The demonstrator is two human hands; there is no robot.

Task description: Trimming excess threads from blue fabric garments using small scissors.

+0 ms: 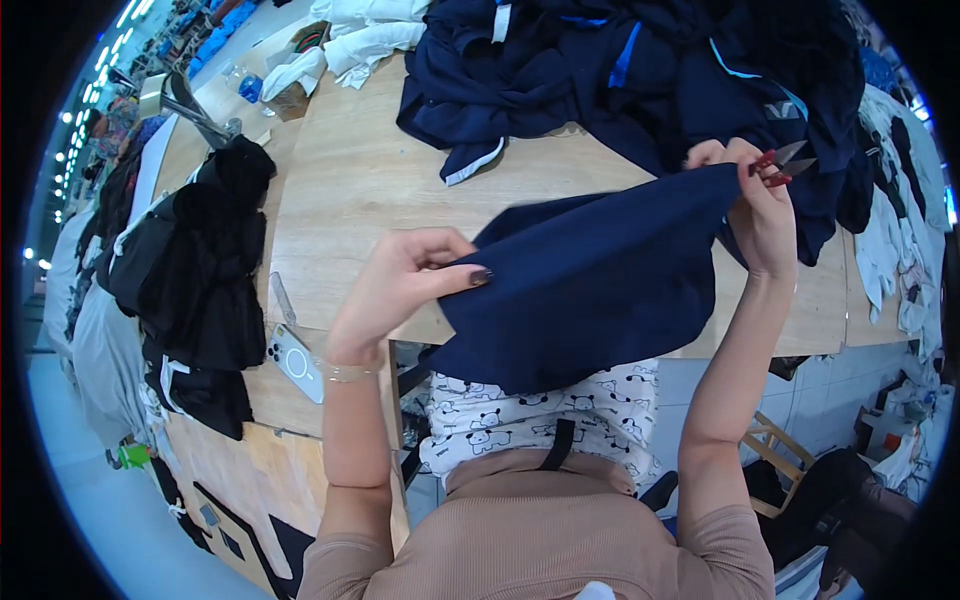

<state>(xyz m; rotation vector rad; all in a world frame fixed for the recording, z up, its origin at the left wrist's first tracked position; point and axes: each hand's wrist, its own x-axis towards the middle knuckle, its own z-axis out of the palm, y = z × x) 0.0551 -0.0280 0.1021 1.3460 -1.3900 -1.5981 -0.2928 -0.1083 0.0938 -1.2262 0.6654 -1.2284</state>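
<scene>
A navy blue garment (600, 285) is stretched between my two hands, above the table's near edge and my lap. My left hand (405, 285) pinches its left end between thumb and fingers. At the upper right, my right hand (755, 200) grips the other end of the cloth. Small red-handled thread snips (783, 165) are also in that hand, with their blades pointing right, away from the cloth. The garment's exact kind cannot be made out, as it is folded over.
Dark navy garments (560, 70) with blue and white trim are heaped on the far side of the wooden table (340, 180). Black garments (200, 260) are piled at the left. A phone (296, 362) lies by my left forearm. White cloths (370, 50) and a box (290, 100) stand far left.
</scene>
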